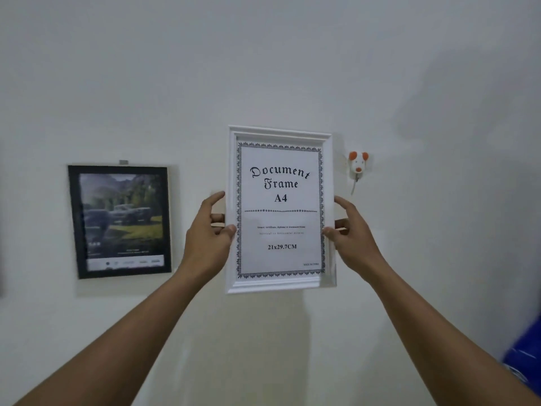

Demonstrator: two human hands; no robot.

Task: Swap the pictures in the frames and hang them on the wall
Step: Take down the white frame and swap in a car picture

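Observation:
A white frame with a "Document Frame A4" sheet in it is upright in front of the white wall, at the middle of the view. My left hand grips its left edge, thumb on the front. My right hand grips its right edge the same way. A black frame holding a landscape picture with cars hangs on the wall to the left, under a small grey hanger.
A small white and orange mouse-shaped hook is stuck to the wall just right of the white frame's upper corner. A blue object shows at the lower right edge.

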